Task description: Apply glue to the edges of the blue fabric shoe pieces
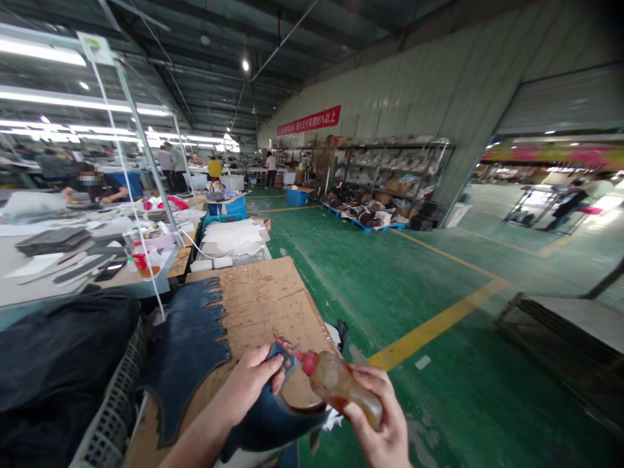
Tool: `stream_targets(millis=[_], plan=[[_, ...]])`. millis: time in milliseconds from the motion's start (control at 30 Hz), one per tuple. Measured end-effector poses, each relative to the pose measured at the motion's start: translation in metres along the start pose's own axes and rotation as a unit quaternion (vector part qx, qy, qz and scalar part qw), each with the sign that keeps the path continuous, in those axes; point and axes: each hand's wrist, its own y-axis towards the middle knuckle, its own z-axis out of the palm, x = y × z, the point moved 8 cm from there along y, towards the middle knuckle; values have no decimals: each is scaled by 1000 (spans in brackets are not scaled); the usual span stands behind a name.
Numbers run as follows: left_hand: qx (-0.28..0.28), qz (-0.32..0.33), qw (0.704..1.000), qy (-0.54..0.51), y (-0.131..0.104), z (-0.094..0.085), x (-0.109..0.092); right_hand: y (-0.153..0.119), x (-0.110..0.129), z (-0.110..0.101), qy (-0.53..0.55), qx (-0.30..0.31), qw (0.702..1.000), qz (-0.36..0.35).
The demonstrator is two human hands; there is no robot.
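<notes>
My right hand (377,413) is wrapped round a translucent squeeze bottle (341,383) with amber liquid inside and a red nozzle. The bottle is tilted, its tip pointing left at the edge of a dark blue leather piece (273,416). My left hand (256,374) pinches the upper end of that piece, right by the nozzle tip; the rest of it curves down below my hands. Left of my hands, another dark blue leather piece (188,344) with a notched edge lies flat on a stained cardboard sheet (263,292).
A white plastic crate (110,416) with black fabric (58,364) stands at the lower left. Beyond it is a worktable with grey pieces (53,240), a phone (111,271) and a red-labelled bottle (142,260). White sheets (234,235) lie past the cardboard. A person (92,182) sits at the left.
</notes>
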Motion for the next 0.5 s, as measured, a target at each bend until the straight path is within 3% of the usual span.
stream_targets(millis=[100, 300, 500], plan=[[9, 3, 1000, 26, -1, 3, -3, 2, -3, 9, -18, 15, 1000, -1], [-24, -22, 999, 36, -3, -4, 3, 3, -12, -1, -43, -32, 998, 30], [-16, 2, 998, 65, -5, -6, -2, 0, 2, 10, -4, 31, 999, -18]])
